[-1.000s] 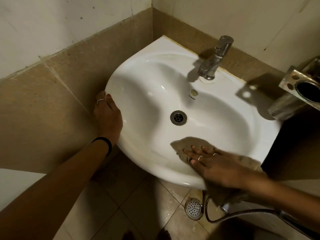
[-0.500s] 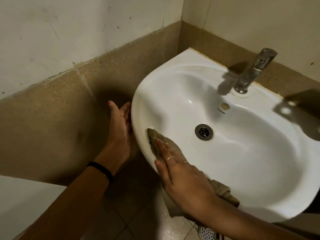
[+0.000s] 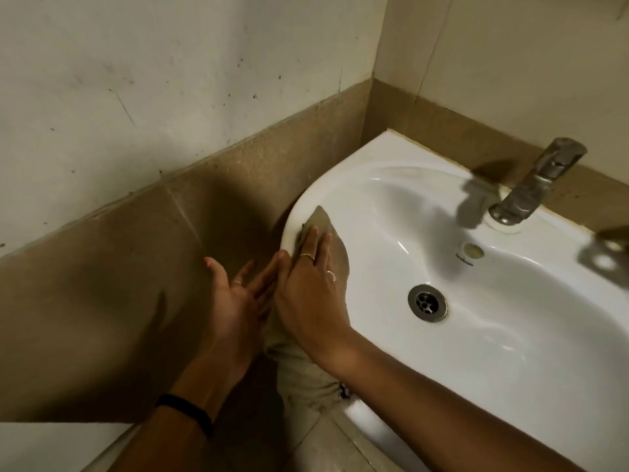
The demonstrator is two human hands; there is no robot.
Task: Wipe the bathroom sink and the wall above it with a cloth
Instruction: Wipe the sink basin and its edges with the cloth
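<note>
The right hand (image 3: 308,294) lies flat on a tan cloth (image 3: 326,233), fingers straight, pressing it against the left rim of the white sink (image 3: 510,352). The cloth drapes over that rim: its top corner lies just inside the bowl, and the rest hangs down outside below the wrist. The left hand (image 3: 231,311) is just beside the right, fingers spread and relaxed, holding nothing; its fingertips reach under the sink's edge, though whether they touch it is hard to tell. A black band (image 3: 187,412) circles the left wrist. In the bowl, the drain (image 3: 427,303) sits well to the right of the cloth. The tap (image 3: 534,183) stands at the back of the sink. The wall (image 3: 136,80) on the left is pale and speckled with dark marks above a brown tile band (image 3: 102,284).
</note>
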